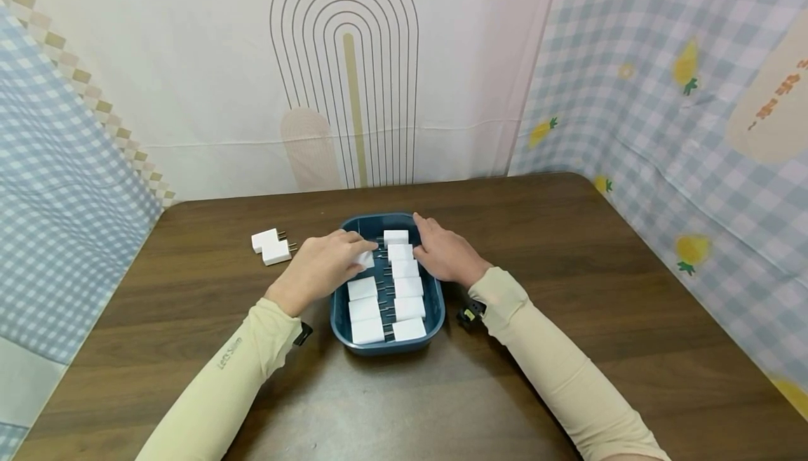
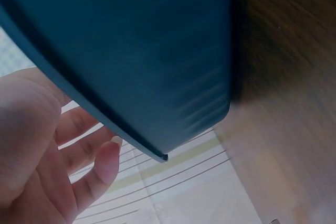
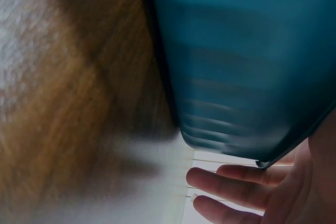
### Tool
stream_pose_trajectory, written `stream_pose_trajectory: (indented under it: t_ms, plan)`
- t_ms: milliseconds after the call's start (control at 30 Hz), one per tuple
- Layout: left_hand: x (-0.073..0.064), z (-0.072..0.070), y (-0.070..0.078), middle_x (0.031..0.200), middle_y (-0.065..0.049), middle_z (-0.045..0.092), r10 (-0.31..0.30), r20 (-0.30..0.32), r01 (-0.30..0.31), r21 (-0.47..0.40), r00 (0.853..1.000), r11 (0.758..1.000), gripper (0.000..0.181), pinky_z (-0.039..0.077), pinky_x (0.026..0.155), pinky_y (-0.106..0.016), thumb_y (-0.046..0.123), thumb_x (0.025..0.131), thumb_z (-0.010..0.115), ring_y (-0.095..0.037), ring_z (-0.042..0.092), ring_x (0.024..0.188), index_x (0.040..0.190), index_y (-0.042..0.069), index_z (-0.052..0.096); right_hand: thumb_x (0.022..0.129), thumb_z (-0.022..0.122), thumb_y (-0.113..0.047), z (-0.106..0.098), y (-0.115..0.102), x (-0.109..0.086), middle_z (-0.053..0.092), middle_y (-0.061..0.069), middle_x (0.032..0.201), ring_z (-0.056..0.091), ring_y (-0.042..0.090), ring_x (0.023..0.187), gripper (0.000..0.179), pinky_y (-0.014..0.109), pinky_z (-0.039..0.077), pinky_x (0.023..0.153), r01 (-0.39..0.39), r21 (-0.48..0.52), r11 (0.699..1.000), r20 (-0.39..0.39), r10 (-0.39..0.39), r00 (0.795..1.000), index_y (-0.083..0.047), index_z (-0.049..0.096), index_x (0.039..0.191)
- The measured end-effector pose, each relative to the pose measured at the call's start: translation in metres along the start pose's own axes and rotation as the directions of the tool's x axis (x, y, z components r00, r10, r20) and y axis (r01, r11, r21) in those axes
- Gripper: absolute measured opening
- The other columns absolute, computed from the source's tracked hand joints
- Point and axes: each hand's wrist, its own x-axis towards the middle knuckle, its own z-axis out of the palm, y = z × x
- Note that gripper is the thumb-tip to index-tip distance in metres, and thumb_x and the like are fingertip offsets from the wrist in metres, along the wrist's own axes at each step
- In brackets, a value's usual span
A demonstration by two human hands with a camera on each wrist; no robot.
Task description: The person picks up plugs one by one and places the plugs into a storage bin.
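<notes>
A dark blue plastic bin [image 1: 386,350] holds two columns of white plug-in chargers, their metal prongs facing the middle. Reaching in over the bin's left rim, my left hand [image 1: 323,264] pinches a white charger [image 1: 365,259] between thumb and fingers, above the three chargers of the left column. My right hand [image 1: 445,249] rests at the right rim, thumb over the inside beside the right column of chargers [image 1: 407,287], other fingers fairly straight. In the left wrist view the bin's outer wall [image 2: 157,66] hides the held charger; the right wrist view shows my fingers [image 3: 231,187] beyond the rim.
Two more white chargers [image 1: 275,252] lie side by side on the brown wooden table [image 1: 158,292], left of the bin. A white patterned cloth [image 1: 214,75] hangs behind the table, and checked cloths hang at both sides.
</notes>
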Motion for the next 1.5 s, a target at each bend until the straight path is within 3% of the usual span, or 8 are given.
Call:
stream_pose_trajectory:
  t_ms: [633,1033,1500]
  plan:
    - [0.0053,0.0088,-0.0037,0.122,-0.006,0.074,-0.025,0.066,0.022,0.04,0.997,0.999,0.038,0.062,0.078,-0.037,0.025,0.091,0.078,-0.022,0.072,0.108,0.128,0.02,0.071,0.104,0.046,-0.027,0.0019,0.0002,0.001,0.031,0.02,0.164,0.043,0.034,0.146,0.069,0.051,0.037,0.118,-0.011,-0.007,1.0,-0.01,0.011,1.0,-0.004,0.016,0.162]
    - [0.0079,0.0063,-0.0002,0.125,-0.007,0.073,-0.06,0.184,0.057,0.025,0.981,0.998,0.037,0.061,0.085,-0.04,0.025,0.091,0.077,-0.023,0.071,0.11,0.128,0.02,0.072,0.105,0.045,-0.027,0.0028,0.0001,0.0011,0.03,0.02,0.164,0.04,0.034,0.148,0.068,0.051,0.035,0.12,-0.004,-0.008,1.0,-0.011,0.004,1.0,-0.004,0.016,0.162]
    - [0.0093,0.0069,-0.0002,0.125,-0.007,0.073,-0.06,0.239,0.061,0.006,0.969,0.998,0.036,0.06,0.09,-0.04,0.024,0.093,0.074,-0.023,0.07,0.112,0.128,0.018,0.071,0.105,0.045,-0.027,0.0027,-0.0002,0.0012,0.031,0.02,0.164,0.041,0.034,0.147,0.068,0.051,0.036,0.119,-0.004,-0.003,1.0,-0.022,0.004,1.0,-0.004,0.016,0.162]
